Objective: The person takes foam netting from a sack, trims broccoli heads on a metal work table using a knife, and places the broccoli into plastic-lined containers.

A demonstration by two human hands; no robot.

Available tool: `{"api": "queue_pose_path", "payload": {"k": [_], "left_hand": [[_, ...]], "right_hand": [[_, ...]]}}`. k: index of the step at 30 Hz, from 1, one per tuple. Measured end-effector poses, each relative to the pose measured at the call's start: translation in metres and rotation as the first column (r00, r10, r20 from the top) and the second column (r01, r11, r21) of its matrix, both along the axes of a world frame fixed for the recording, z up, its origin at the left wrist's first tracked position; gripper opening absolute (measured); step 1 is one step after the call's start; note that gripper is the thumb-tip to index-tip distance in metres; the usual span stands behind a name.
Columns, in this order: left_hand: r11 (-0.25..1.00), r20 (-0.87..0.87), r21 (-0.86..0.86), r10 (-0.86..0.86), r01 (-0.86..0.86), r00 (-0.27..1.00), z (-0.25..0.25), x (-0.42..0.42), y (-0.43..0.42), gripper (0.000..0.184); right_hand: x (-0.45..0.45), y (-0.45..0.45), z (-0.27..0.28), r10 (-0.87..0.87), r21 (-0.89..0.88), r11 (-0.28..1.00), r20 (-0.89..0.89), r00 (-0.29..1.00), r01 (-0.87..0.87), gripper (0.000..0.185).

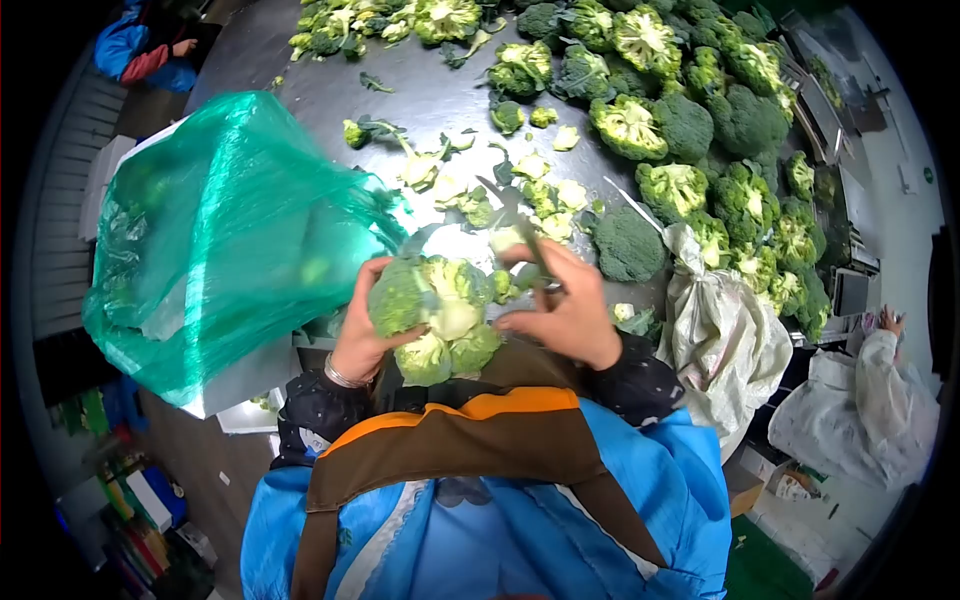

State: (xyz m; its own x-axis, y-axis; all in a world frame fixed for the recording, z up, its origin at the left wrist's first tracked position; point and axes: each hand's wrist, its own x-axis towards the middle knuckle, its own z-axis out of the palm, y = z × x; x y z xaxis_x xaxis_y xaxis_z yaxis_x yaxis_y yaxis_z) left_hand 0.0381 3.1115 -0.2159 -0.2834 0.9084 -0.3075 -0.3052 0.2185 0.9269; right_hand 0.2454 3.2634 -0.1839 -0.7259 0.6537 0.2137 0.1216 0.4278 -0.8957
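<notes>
My left hand (359, 338) is wrapped around a head of broccoli (452, 312), its cut stem side facing up toward me. In my right hand (578, 318) is a knife (524, 226), somewhat blurred, its blade pointing up and away to the left. The blade is just right of the broccoli and looks apart from it. Beyond my hands, trimmed stem pieces (545, 192) and leaf scraps lie scattered on the dark metal table (420, 95). A whole broccoli head (627, 243) rests right of my right hand.
A large green plastic bag (240, 240) stands at the left. Many broccoli heads (685, 125) are piled at the right, with florets (345, 25) at the back. A whitish sack (725, 330) hangs at the table's right edge. Other people's sleeves show at upper left (150, 68) and right (870, 400).
</notes>
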Motion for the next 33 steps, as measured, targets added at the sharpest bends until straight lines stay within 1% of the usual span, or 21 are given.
{"api": "queue_pose_path", "payload": {"k": [1, 3, 5, 6, 7, 8, 11, 12, 13, 14, 16, 18, 21, 23, 24, 27, 29, 30, 31, 32, 33], "left_hand": [[0.998, -0.135, 0.005, -0.068, 0.07, 0.988, 0.001, 0.001, 0.008, 0.076], [0.995, -0.123, 0.017, -0.098, 0.101, 0.987, 0.006, 0.005, 0.013, 0.071], [0.995, -0.065, 0.008, -0.101, 0.101, 0.993, 0.01, 0.005, 0.012, 0.069], [0.999, -0.005, 0.024, -0.043, 0.043, 0.999, 0.005, 0.006, 0.009, 0.066], [1.0, 0.099, -0.005, 0.0, 0.001, 0.995, 0.002, 0.009, 0.007, 0.065], [0.999, 0.201, -0.04, 0.042, -0.035, 0.979, -0.001, 0.013, 0.007, 0.064], [0.987, 0.38, -0.13, 0.14, -0.097, 0.914, -0.013, 0.014, -0.001, 0.073], [0.989, 0.394, -0.119, 0.131, -0.09, 0.91, -0.018, 0.013, -0.006, 0.075], [0.993, 0.418, -0.094, 0.099, -0.065, 0.903, -0.023, 0.013, -0.005, 0.078], [0.988, 0.505, -0.151, 0.116, -0.046, 0.855, -0.026, 0.012, -0.005, 0.08], [0.975, 0.555, -0.223, 0.134, -0.008, 0.821, -0.041, 0.002, -0.013, 0.08], [0.983, 0.494, -0.182, 0.081, 0.011, 0.866, -0.051, 0.003, -0.016, 0.079], [0.997, 0.403, -0.072, 0.001, 0.03, 0.915, -0.033, 0.012, -0.016, 0.072], [0.99, 0.399, 0.043, -0.139, 0.133, 0.906, -0.021, 0.013, -0.012, 0.064], [0.99, 0.422, 0.054, -0.141, 0.131, 0.895, -0.023, 0.016, -0.011, 0.061], [0.981, 0.36, 0.065, -0.193, 0.182, 0.913, -0.032, 0.019, -0.012, 0.061], [0.981, 0.337, 0.08, -0.196, 0.179, 0.921, -0.032, 0.023, -0.011, 0.058], [0.982, 0.334, 0.077, -0.189, 0.173, 0.923, -0.027, 0.024, -0.008, 0.057], [0.985, 0.333, 0.064, -0.17, 0.157, 0.927, -0.024, 0.024, -0.007, 0.057], [0.99, 0.291, 0.048, -0.143, 0.135, 0.946, -0.027, 0.022, -0.005, 0.056], [0.998, 0.203, -0.045, -0.022, 0.032, 0.979, -0.036, 0.021, -0.005, 0.054]], "right_hand": [[-0.013, -0.005, 0.009, 0.032, 0.017, 0.999, -0.005, 0.999, -0.032, 0.055], [-0.037, -0.013, 0.0, 0.129, 0.133, 0.985, -0.125, 0.984, -0.112, 0.039], [-0.039, -0.02, -0.012, 0.04, -0.1, 0.993, -0.225, 0.973, -0.064, 0.027], [-0.037, -0.021, -0.011, -0.074, -0.473, 0.881, -0.172, 0.982, -0.016, 0.023], [-0.033, -0.021, -0.01, -0.156, -0.774, 0.632, -0.075, 0.985, 0.041, 0.019], [-0.031, -0.02, -0.025, -0.217, -0.902, 0.43, -0.139, 0.966, -0.033, 0.02], [-0.026, -0.026, -0.032, -0.253, -0.933, 0.343, -0.198, 0.947, -0.104, 0.019], [-0.025, -0.027, -0.02, -0.142, -0.862, 0.507, -0.067, 0.988, 0.015, 0.02], [-0.022, -0.029, -0.025, -0.038, -0.754, 0.656, -0.071, 0.997, -0.029, 0.021], [-0.023, -0.025, -0.024, 0.091, -0.462, 0.872, -0.174, 0.981, -0.163, 0.022], [-0.025, -0.03, -0.023, 0.188, -0.192, 0.956, -0.171, 0.967, -0.22, 0.019], [-0.024, -0.039, -0.029, 0.156, -0.111, 0.976, -0.245, 0.957, -0.187, 0.02], [-0.005, -0.051, -0.041, 0.075, -0.409, 0.899, -0.205, 0.976, -0.155, 0.019], [0.016, -0.055, -0.04, 0.071, -0.6, 0.797, -0.029, 0.997, -0.074, 0.024], [0.022, -0.057, -0.046, 0.072, -0.641, 0.764, -0.029, 0.997, -0.074, 0.026], [0.027, -0.068, -0.05, -0.058, -0.79, 0.56, -0.337, 0.94, -0.249, 0.025], [0.029, -0.066, -0.048, -0.071, -0.816, 0.529, -0.315, 0.946, -0.232, 0.023], [0.033, -0.058, -0.038, -0.004, -0.864, 0.477, -0.189, 0.982, -0.164, 0.021], [0.033, -0.056, -0.045, -0.048, -0.905, 0.398, -0.184, 0.982, -0.15, 0.018], [0.028, -0.045, -0.041, -0.016, -0.89, 0.426, -0.188, 0.982, -0.164, 0.014], [0.027, -0.044, -0.055, -0.178, -0.927, 0.368, -0.15, 0.973, -0.075, 0.012]]}}
